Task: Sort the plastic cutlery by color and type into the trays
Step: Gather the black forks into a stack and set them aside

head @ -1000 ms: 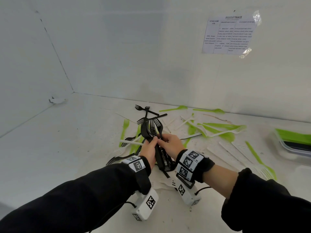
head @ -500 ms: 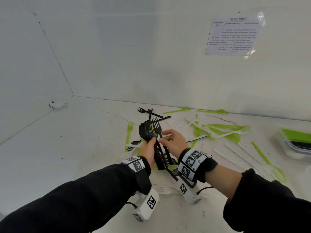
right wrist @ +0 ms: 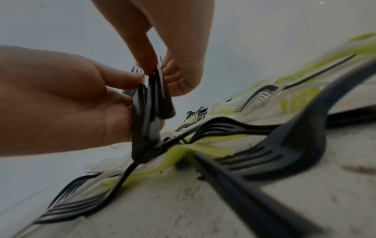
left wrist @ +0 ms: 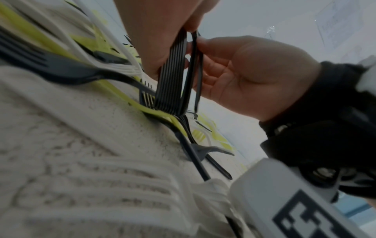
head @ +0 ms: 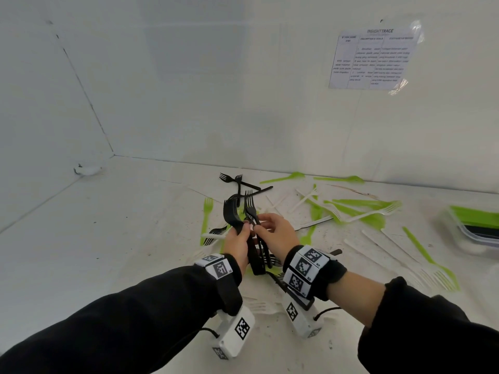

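One sheet of paper (head: pixel 374 59) is stuck on the wall in the upper right of the head view. Its top line reads "INSIGHTTRACE"; the small print below is too blurry to read. Both hands meet in the middle of the frame, just above the surface (head: pixel 121 238). The left hand (head: pixel 239 245) has its fingers curled tight around a stack of black forks (head: pixel 232 214), prongs pointing up. The right hand (head: pixel 278 233) pinches more black forks (head: pixel 251 209) with thumb and fingers, right beside the stack. Green forks (head: pixel 207 211), white forks (head: pixel 370 213) and loose black forks (head: pixel 237 180) lie scattered on the surface. At the right edge sits a tray (head: pixel 475 225) with green things inside.
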Action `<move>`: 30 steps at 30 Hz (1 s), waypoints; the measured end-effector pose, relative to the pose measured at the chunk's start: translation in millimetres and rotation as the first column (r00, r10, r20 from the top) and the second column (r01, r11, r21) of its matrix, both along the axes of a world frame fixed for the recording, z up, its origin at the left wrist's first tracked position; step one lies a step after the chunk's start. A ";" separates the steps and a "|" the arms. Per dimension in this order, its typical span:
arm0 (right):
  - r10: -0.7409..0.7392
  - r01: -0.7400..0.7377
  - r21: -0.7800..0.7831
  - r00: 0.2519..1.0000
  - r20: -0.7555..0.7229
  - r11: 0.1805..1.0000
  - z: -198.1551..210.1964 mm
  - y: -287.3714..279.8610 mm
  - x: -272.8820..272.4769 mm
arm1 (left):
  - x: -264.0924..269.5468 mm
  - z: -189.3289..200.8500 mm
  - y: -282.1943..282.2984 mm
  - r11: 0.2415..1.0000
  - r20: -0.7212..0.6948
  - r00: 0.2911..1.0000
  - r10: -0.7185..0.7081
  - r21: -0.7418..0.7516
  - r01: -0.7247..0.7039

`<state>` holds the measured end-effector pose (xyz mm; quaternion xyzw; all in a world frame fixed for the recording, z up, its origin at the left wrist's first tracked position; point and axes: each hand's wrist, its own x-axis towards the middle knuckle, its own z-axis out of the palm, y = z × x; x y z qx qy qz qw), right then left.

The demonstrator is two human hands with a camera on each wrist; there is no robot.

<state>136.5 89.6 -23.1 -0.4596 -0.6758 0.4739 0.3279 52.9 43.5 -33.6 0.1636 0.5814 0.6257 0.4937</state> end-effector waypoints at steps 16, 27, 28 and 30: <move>0.110 -0.099 -0.095 0.987 0.115 0.990 3.1 5.0 -4.6 | -4.4 -7.5 1.0 0.998 -0.046 0.998 -0.049 -0.047 0.047; 0.115 -0.111 -0.074 0.992 0.059 0.991 0.0 5.2 -11.0 | -8.9 -9.6 6.7 0.998 -0.098 0.994 -0.040 -0.053 0.035; 0.120 -0.116 -0.075 0.992 0.049 0.990 -0.3 4.9 -10.9 | -9.6 -9.3 6.5 0.998 -0.093 0.995 -0.036 -0.049 0.032; 0.127 -0.124 -0.064 0.991 0.046 0.990 -0.9 4.7 -10.6 | -11.4 -9.4 6.8 0.999 -0.062 0.998 -0.031 -0.027 0.029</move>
